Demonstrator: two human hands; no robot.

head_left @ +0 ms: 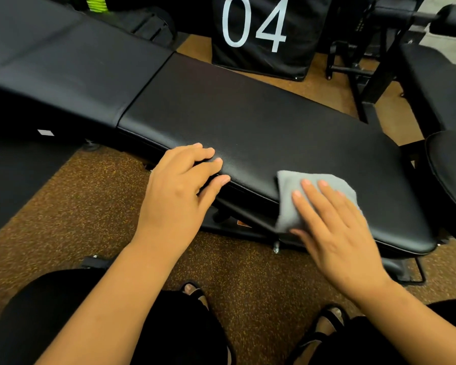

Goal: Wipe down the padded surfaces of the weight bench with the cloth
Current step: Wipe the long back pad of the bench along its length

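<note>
Grey cloth (295, 198), black bench pad (248, 122), brown yellow-speckled floor (95, 196), white "04" on black bag (258, 35)

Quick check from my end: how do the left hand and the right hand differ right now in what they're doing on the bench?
The right hand lies flat on the grey cloth, pressing it against the near edge of the bench pad; the left hand has no cloth and touches the pad bare. The right hand's fingers are straight and spread; the left hand's bend slightly over the pad's edge. The right hand sits nearer the pad's end, the left nearer the seam. Neither grips anything.
</note>
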